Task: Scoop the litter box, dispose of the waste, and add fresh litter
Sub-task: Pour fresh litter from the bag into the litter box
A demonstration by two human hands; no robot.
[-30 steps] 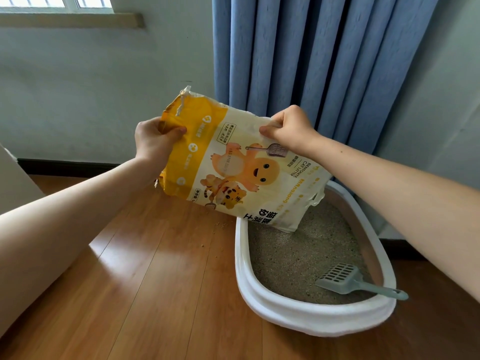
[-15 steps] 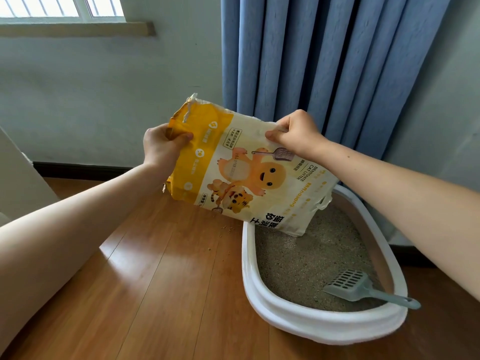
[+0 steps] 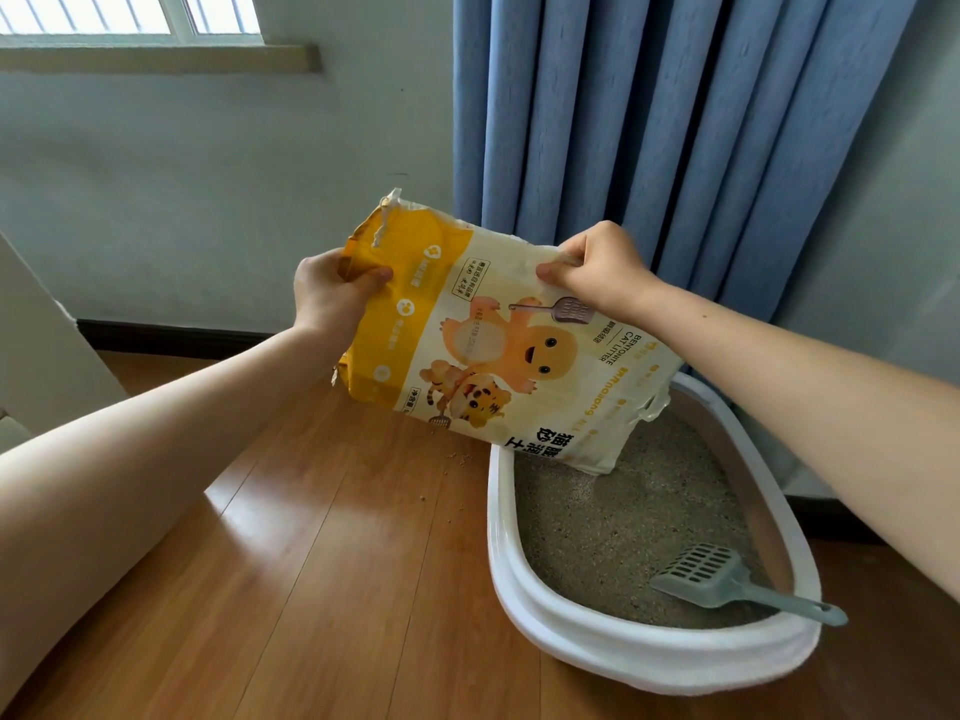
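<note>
At far left a pale panel (image 3: 36, 350) stands on the wooden floor (image 3: 311, 589), under a window (image 3: 130, 13) in the white wall. The left hand (image 3: 332, 293) grips the yellow end of the litter bag (image 3: 498, 350), fingers curled behind it and the thumb pressed on its front. The bag is held in the air, tilted so its yellow end is high and its pale end dips down over the far end of the litter box (image 3: 597, 636). A few loose grains (image 3: 460, 459) lie on the floor just beside the box. The right hand (image 3: 597, 272) pinches the bag's upper edge, fingers closed over it. The white box sits on the floor before a blue curtain (image 3: 675, 122) and holds grey litter (image 3: 613, 527). A grey-green scoop (image 3: 727, 584) rests in the box's near right part, its handle lying across the rim.
</note>
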